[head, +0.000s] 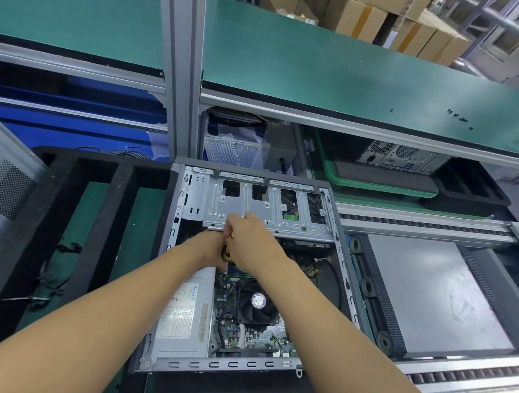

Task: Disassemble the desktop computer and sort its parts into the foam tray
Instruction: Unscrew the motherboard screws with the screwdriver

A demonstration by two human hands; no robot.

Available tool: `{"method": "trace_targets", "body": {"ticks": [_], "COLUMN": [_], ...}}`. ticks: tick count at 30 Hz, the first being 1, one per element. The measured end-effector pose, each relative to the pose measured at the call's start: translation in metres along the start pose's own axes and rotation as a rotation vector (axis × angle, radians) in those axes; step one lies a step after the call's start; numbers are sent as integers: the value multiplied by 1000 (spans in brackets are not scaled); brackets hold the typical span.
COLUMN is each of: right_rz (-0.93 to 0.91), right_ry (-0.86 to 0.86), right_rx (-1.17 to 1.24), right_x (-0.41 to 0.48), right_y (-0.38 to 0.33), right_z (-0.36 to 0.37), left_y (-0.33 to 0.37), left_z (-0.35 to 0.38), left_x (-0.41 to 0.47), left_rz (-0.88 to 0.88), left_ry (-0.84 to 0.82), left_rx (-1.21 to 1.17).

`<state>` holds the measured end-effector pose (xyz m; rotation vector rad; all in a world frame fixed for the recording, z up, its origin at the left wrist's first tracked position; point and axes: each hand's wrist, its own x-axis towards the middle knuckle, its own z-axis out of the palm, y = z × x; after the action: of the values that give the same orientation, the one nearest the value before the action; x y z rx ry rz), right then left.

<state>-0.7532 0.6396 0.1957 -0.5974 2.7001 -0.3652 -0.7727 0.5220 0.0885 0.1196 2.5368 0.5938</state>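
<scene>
Fingers (pixel 234 220) at the drive cage (pixel 269 209) (computer (pixel 182 313) lies lengthwise, pointing away).

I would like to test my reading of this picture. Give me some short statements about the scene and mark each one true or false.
1. The computer case is open and the motherboard shows. True.
2. The CPU fan lies in the foam tray. False: it sits on the motherboard.
3. A yellow-and-black object shows between the left hand and the right hand. True.
4. The power supply lies on the conveyor. False: it is inside the case, left of the fan.
5. A second computer stands on the shelf behind. True.
</scene>
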Motion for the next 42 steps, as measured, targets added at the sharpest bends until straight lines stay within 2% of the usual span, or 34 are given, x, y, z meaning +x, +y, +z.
{"method": "trace_targets", "body": {"ticks": [5, 7, 10, 12, 20, 24, 28, 39, 42], "right_rz": [-43, -1, 59, 70, -80, -17, 64, -32, -26], "right_ry": [-67, -11, 74, 73, -53, -2, 78, -65, -35], "right_rx": [46, 74, -43, -84, -40, 40, -95, -6, 16], "right_x": [0, -1, 2, 2, 1, 0, 4, 2, 0], "right_y": [0, -2, -2, -2, -3, -4, -4, -3, -3], "right_z": [-1, 2, 7, 8, 0, 6, 11, 5, 8], "left_y": [-1, -2, -2, -2, -2, -2, 2, 1, 0], "left_z": [1, 1, 3, 3, 5, 2, 0, 2, 2], "left_x": [3, 6, 10, 11, 10, 10, 9, 10, 11], "left_rz": [-33, -57, -45, -14, 2, -58, -70, -14, -41], "left_ry": [0, -36, -56, -42, -4, -12, -103, -42, -64], "left_rx": [7, 6, 43, 82, 86, 85, 115, 163, 150]}}
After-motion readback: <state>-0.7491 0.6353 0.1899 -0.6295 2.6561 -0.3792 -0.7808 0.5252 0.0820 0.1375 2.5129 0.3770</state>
